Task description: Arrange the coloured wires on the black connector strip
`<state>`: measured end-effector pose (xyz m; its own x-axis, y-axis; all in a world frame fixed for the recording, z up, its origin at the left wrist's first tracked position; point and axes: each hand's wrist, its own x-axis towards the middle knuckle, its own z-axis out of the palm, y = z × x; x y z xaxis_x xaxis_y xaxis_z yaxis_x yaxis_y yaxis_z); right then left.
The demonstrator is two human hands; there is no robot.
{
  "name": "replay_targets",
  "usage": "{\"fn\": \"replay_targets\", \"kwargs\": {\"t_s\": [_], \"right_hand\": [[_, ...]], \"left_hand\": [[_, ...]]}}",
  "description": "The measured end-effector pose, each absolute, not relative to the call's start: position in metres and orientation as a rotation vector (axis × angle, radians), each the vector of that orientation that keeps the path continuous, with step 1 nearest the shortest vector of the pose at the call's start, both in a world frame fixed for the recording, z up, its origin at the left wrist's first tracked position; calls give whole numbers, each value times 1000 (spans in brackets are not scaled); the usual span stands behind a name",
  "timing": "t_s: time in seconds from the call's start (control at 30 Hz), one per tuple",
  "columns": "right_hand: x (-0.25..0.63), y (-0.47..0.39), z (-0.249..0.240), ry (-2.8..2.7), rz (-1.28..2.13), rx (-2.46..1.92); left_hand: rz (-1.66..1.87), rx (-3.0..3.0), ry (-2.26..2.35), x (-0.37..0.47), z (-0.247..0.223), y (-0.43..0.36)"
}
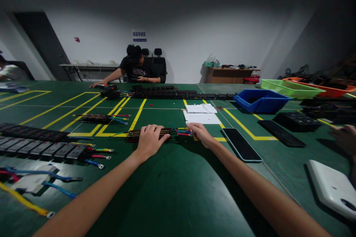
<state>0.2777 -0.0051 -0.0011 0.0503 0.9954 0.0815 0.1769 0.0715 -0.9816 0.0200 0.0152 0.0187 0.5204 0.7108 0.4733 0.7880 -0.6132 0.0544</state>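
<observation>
A dark strip with copper-coloured bars (133, 135) lies across the green table (155, 200). My left hand (151, 140) rests flat over its middle with the fingers spread. From the strip's right end come red, blue and yellow wires (180, 132). My right hand (200, 133) pinches the wire ends between thumb and fingertips. A similar strip with coloured wires (96, 119) lies farther back on the left. White paper sheets (201, 117) lie just beyond my right hand.
Black socket strips with ring-ended wires (63, 149) lie at left. Right of my hands are a phone (241, 144), a blue bin (261, 100) and a white device (332, 189). A person (140, 67) sits across the table; another person's hand (345, 137) shows at right.
</observation>
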Motion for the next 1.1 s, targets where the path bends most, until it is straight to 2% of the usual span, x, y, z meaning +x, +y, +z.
{"fn": "replay_targets", "kwargs": {"t_s": [0.43, 0.63, 0.87, 1.1], "right_hand": [[285, -8, 4, -1368, 1174, -1236], [280, -8, 1, -1373, 1084, -1272], [274, -4, -5, -1573, 758, -1315], [275, -1, -11, -1632, 635, -1337]], "left_hand": [[-748, -2609, -1233, 19, 20, 13], [-720, -2612, -1260, 19, 19, 14], [-683, -2606, -1283, 19, 15, 17], [-694, -2604, -1287, 20, 14, 16]]}}
